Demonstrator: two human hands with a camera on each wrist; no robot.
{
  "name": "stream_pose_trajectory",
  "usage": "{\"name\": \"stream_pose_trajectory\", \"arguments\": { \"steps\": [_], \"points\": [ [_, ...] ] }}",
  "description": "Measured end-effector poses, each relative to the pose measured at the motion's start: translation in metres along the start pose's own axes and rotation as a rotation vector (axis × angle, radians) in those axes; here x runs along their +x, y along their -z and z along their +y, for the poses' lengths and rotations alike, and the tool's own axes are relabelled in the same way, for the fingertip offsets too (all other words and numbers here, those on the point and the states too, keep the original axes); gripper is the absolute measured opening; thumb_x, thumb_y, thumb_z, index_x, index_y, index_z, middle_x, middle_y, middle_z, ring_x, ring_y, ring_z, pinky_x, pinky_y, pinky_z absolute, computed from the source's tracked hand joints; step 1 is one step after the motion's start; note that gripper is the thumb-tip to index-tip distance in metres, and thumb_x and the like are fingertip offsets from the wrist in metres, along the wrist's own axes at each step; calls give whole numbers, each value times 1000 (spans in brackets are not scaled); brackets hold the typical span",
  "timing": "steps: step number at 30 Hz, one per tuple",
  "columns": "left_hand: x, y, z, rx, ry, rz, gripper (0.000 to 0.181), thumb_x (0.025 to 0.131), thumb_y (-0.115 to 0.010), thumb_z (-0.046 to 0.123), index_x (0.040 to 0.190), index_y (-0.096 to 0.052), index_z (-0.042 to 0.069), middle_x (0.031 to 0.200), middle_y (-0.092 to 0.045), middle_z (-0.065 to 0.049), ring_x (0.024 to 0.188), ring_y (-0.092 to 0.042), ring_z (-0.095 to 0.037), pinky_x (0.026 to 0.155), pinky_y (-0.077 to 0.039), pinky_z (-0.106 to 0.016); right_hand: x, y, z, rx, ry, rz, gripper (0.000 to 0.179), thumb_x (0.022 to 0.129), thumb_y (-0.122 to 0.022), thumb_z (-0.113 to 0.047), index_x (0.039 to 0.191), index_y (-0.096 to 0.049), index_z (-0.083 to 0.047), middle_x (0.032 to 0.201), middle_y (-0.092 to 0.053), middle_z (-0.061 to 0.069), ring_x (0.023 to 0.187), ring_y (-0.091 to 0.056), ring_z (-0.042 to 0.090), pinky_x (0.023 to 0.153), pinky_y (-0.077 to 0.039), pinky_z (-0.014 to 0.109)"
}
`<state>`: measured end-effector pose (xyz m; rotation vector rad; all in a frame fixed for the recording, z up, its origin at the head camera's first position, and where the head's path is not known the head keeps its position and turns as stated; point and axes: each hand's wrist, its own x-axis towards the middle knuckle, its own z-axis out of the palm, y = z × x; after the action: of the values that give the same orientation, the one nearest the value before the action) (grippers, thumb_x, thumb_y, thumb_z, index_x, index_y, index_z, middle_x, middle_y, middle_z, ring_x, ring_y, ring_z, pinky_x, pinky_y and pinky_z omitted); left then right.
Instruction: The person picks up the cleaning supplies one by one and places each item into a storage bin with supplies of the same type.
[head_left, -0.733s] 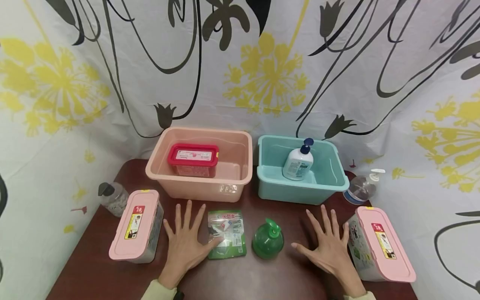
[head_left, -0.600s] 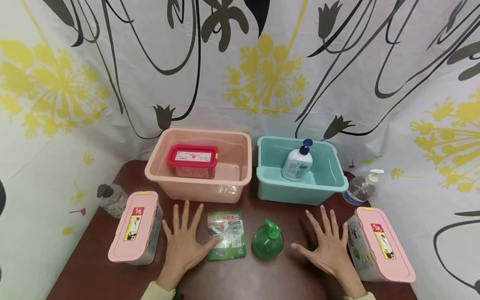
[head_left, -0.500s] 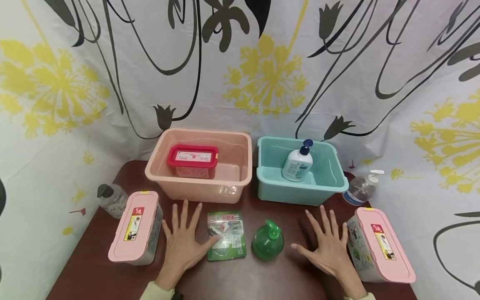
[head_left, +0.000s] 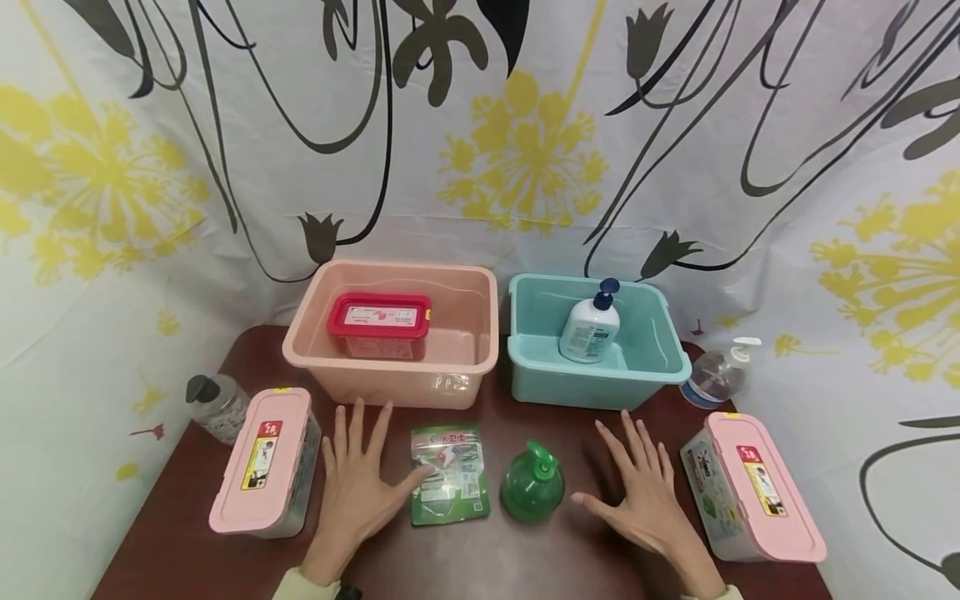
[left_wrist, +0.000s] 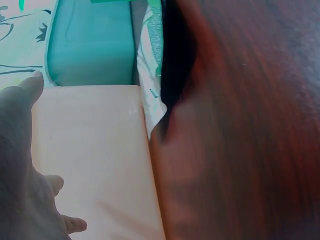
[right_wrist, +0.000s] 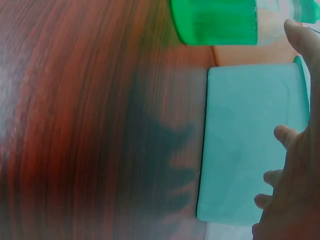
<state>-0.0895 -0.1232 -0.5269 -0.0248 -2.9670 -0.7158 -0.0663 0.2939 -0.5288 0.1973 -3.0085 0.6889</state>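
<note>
Both hands lie flat, fingers spread, on the dark red table (head_left: 480, 567). My left hand (head_left: 358, 483) rests beside a green pouch (head_left: 447, 475), its thumb touching the pouch's left edge. My right hand (head_left: 645, 496) lies just right of a green pump bottle (head_left: 532, 487), apart from it. In the left wrist view, the left hand (left_wrist: 20, 165) shows against the pink tub (left_wrist: 95, 155) with the pouch (left_wrist: 152, 95) beyond. In the right wrist view, the right hand (right_wrist: 295, 190) lies before the teal tub (right_wrist: 250, 145), with the green bottle (right_wrist: 215, 22) above.
Behind stand a pink tub (head_left: 393, 379) holding a red-lidded box (head_left: 378, 321) and a teal tub (head_left: 600, 375) holding a white pump bottle (head_left: 591, 327). Pink-lidded boxes flank the hands, left (head_left: 262, 462) and right (head_left: 753, 483). A clear jar (head_left: 213, 404) and a clear bottle (head_left: 716, 375) sit at the sides.
Both hands stay flat on the table; the view has shifted slightly, and nothing was picked up or moved.
</note>
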Motion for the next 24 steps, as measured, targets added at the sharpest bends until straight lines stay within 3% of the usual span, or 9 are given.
{"name": "stream_pose_trajectory", "arguments": {
  "steps": [9, 19, 24],
  "points": [
    [1, 15, 4, -58, -4, -24, 114, 76, -69, 80, 165, -17, 32, 174, -3, -10, 160, 9, -39, 121, -9, -72, 1, -3, -11, 75, 37, -18, 106, 77, -82, -60, 162, -21, -43, 174, -2, 2, 158, -10, 43, 107, -21, 79],
    [3, 31, 7, -59, -10, 18, 111, 78, -67, 80, 165, -17, 33, 173, -9, -10, 159, -2, -40, 120, -14, -73, 2, -6, -25, 168, 40, -70, 101, 80, -77, -66, 160, -19, -47, 174, -10, 3, 154, -22, 44, 101, -31, 81],
    [6, 38, 10, -92, -15, 47, 108, 79, -72, 73, 164, -20, 33, 172, -12, -10, 160, -4, -40, 117, -16, -75, 4, -6, -31, 219, 58, -85, 99, 81, -77, -64, 160, -20, -48, 173, -11, 0, 154, -24, 42, 102, -35, 78]
  ]
}}
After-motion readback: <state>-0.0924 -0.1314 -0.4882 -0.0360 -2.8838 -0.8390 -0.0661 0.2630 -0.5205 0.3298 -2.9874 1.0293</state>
